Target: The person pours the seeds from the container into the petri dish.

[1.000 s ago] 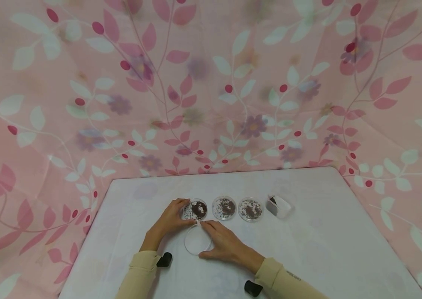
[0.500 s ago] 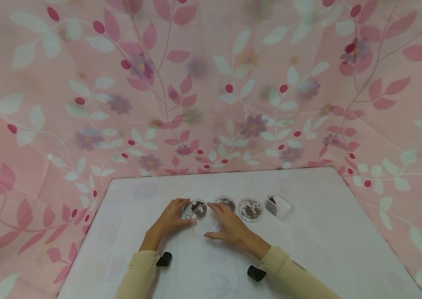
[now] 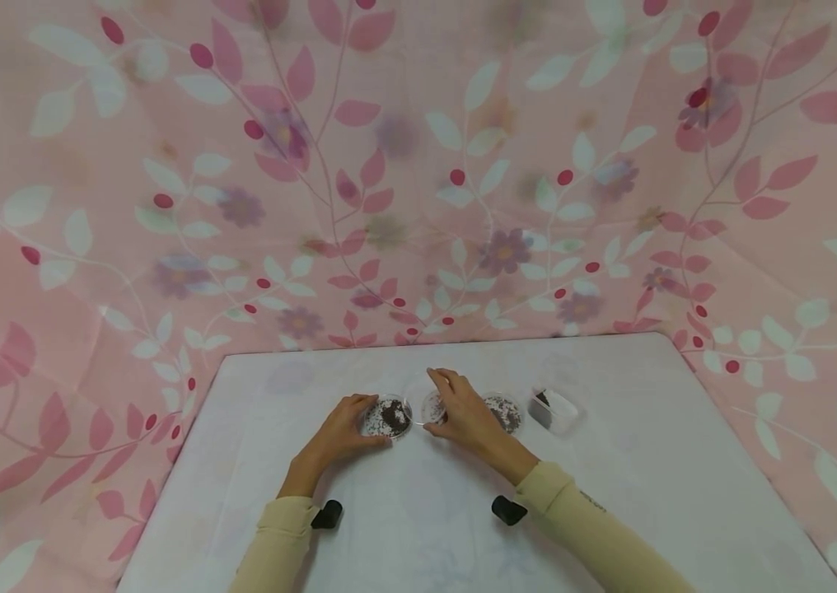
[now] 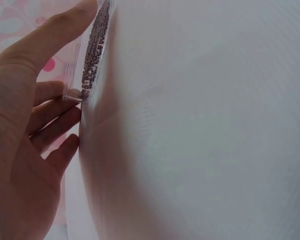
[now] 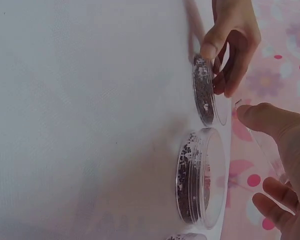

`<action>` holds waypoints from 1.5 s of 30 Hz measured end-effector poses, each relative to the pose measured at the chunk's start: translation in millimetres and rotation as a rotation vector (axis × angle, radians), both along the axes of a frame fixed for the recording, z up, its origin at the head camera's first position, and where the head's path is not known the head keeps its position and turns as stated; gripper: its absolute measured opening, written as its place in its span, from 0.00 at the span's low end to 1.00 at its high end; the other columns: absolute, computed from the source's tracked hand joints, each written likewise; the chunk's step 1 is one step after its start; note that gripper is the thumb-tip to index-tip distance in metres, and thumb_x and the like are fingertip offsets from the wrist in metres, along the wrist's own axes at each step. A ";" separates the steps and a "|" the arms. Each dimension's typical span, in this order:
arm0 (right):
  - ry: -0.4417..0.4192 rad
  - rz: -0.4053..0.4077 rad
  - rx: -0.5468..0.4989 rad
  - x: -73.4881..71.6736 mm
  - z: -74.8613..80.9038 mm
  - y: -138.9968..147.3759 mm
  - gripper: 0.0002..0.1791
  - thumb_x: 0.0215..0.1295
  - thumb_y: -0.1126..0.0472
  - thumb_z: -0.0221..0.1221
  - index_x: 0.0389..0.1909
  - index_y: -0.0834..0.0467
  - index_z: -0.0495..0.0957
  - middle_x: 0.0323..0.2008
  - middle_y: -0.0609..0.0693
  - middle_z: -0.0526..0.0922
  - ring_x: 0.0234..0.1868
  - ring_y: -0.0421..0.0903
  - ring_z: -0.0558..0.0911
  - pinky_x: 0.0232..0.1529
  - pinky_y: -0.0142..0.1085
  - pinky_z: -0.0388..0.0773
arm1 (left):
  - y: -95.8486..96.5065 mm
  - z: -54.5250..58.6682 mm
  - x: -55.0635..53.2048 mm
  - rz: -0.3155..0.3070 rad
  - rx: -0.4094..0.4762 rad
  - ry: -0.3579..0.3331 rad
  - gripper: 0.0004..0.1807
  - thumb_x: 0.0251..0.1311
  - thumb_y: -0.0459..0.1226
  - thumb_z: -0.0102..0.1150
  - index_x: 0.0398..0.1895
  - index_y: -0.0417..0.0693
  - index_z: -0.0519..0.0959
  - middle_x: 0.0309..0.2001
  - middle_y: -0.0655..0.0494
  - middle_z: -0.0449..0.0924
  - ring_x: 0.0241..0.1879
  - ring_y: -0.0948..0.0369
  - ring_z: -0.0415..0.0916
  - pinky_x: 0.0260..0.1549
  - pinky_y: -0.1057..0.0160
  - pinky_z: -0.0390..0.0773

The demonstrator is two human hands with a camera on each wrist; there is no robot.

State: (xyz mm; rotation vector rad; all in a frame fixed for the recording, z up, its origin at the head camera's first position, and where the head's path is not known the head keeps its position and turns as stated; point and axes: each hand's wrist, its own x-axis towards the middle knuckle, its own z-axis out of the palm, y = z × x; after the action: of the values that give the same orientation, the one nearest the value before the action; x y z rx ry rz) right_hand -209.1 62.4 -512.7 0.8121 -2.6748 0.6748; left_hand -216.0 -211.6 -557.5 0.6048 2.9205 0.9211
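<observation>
My left hand (image 3: 344, 430) grips the leftmost petri dish (image 3: 390, 417) between thumb and fingers. Dark grains are scattered in this dish, and its edge shows beside the thumb in the left wrist view. Level with the middle petri dish (image 3: 432, 407), my right hand (image 3: 469, 418) pinches a clear round lid (image 3: 417, 385) by its rim. In the right wrist view the lid is raised off the table, and the middle dish (image 5: 191, 180) stands below the hand with dark grains inside. The right petri dish (image 3: 504, 414), partly covered by my right hand, holds similar grains.
A clear plastic box (image 3: 554, 411) with dark material in it stands right of the dishes. A white cloth covers the table (image 3: 611, 494). Pink floral fabric (image 3: 418, 206) hangs behind it. Each wrist carries a black device (image 3: 509, 511).
My right hand has lifted the clear lid from the table in front of the leftmost dish and carried it up and right toward the middle dish. My left hand has stayed at its dish.
</observation>
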 end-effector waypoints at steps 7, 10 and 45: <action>0.036 -0.023 0.078 -3.5 -2.8 -3.0 0.53 0.45 0.52 0.77 0.71 0.62 0.62 0.64 0.58 0.71 0.56 0.52 0.76 0.55 0.42 0.79 | -1.6 -0.6 1.3 0.003 -0.004 0.012 0.49 0.41 0.58 0.76 0.66 0.43 0.73 0.61 0.46 0.75 0.63 0.48 0.70 0.63 0.45 0.71; 0.058 -0.010 0.124 -3.0 -2.7 -5.3 0.53 0.45 0.52 0.77 0.71 0.63 0.62 0.64 0.59 0.71 0.55 0.53 0.76 0.56 0.42 0.78 | -2.1 -2.2 1.3 0.000 -0.013 0.011 0.49 0.41 0.59 0.75 0.66 0.44 0.73 0.62 0.47 0.75 0.63 0.48 0.70 0.63 0.45 0.71; 0.199 -0.003 0.338 -4.2 3.6 -23.9 0.57 0.43 0.44 0.76 0.71 0.61 0.61 0.63 0.55 0.73 0.61 0.54 0.73 0.56 0.44 0.77 | -4.0 -3.4 1.9 0.018 -0.017 -0.025 0.49 0.42 0.60 0.75 0.67 0.46 0.72 0.63 0.49 0.74 0.65 0.50 0.68 0.65 0.47 0.69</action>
State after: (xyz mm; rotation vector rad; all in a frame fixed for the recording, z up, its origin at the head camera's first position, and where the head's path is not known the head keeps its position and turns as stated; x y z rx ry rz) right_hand -213.3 38.6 -509.1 0.9023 -2.6376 0.1290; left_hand -214.1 -215.6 -560.9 0.5624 2.9131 0.8981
